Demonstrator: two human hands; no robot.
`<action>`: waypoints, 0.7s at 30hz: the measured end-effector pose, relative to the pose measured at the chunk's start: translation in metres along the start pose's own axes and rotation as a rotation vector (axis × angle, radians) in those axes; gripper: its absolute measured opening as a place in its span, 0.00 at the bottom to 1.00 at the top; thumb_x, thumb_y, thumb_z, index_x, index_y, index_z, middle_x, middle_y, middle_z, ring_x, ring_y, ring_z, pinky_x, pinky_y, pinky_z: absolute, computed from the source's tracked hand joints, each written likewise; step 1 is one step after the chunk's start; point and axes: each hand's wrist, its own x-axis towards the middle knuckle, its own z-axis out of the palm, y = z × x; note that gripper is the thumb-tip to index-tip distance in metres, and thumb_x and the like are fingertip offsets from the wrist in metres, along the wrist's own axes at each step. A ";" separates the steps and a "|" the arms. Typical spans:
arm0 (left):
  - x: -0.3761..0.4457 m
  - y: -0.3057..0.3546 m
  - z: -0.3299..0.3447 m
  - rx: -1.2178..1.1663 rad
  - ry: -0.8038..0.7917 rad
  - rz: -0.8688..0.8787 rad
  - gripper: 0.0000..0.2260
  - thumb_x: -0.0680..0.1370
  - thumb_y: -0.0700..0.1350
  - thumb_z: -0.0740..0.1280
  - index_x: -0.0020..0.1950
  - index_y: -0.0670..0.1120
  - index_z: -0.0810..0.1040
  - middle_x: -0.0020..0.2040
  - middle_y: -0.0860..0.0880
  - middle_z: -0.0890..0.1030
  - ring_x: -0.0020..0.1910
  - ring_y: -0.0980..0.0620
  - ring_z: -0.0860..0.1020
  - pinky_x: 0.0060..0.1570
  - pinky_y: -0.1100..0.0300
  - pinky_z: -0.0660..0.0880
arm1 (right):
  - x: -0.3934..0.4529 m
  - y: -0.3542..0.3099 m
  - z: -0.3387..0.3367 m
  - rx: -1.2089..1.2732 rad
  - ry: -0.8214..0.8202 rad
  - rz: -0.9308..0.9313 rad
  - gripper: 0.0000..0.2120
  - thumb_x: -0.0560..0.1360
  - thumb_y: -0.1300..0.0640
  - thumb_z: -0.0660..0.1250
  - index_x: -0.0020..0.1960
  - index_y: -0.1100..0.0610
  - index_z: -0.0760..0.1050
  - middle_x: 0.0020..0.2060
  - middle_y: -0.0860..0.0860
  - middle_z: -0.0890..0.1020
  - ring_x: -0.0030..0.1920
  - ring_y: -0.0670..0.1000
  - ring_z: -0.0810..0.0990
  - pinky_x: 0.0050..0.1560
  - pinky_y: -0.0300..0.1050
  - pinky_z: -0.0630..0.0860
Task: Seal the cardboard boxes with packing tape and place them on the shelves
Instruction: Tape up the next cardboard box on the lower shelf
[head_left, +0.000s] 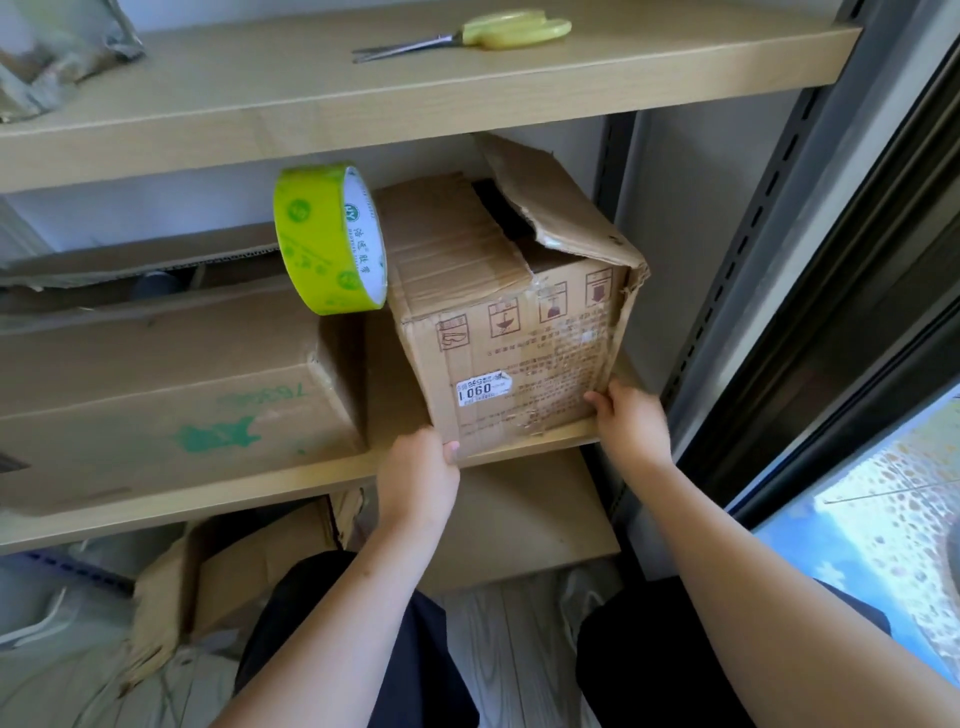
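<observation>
Gripping the bottom front corners of a worn cardboard box, both hands are steadying it on the middle shelf. The left hand is curling its fingers round the lower left corner, thumb lying on the front face; the right hand is clasping the lower right corner in the same way. The box is sitting at the shelf's right end, its front bottom edge just at the shelf lip, its right side near the grey wall and slotted upright. One top flap is standing up, torn and crumpled, almost reaching the upper shelf and leaving a dark gap; what is inside cannot be made out. A roll of green packing tape is standing on edge, touching the box's upper left side and resting on a larger cardboard box that is filling the shelf to the left. A narrow gap is showing between the two boxes. Yellow-handled scissors are lying on the upper shelf, beside a crumpled silvery bag. Below, an open carton is sitting on the floor.
</observation>
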 end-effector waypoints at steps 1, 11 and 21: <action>-0.001 0.002 0.000 0.051 0.009 0.016 0.13 0.82 0.53 0.62 0.53 0.45 0.81 0.48 0.47 0.83 0.46 0.48 0.81 0.35 0.61 0.69 | 0.000 -0.001 0.002 0.006 0.038 0.015 0.11 0.82 0.50 0.60 0.52 0.57 0.75 0.41 0.52 0.81 0.40 0.54 0.80 0.40 0.50 0.78; -0.040 0.030 0.006 -0.085 -0.131 0.422 0.17 0.80 0.51 0.57 0.68 0.56 0.73 0.56 0.53 0.83 0.54 0.52 0.81 0.50 0.58 0.79 | -0.015 -0.023 -0.011 0.301 -0.035 0.201 0.28 0.82 0.53 0.59 0.80 0.55 0.55 0.70 0.59 0.73 0.69 0.60 0.72 0.68 0.49 0.67; 0.052 0.013 -0.055 -0.635 0.110 -0.147 0.24 0.79 0.37 0.61 0.75 0.48 0.67 0.70 0.47 0.75 0.68 0.44 0.74 0.62 0.58 0.68 | -0.054 -0.053 -0.020 0.333 -0.012 -0.098 0.52 0.72 0.38 0.69 0.80 0.47 0.36 0.79 0.51 0.60 0.75 0.52 0.65 0.72 0.53 0.68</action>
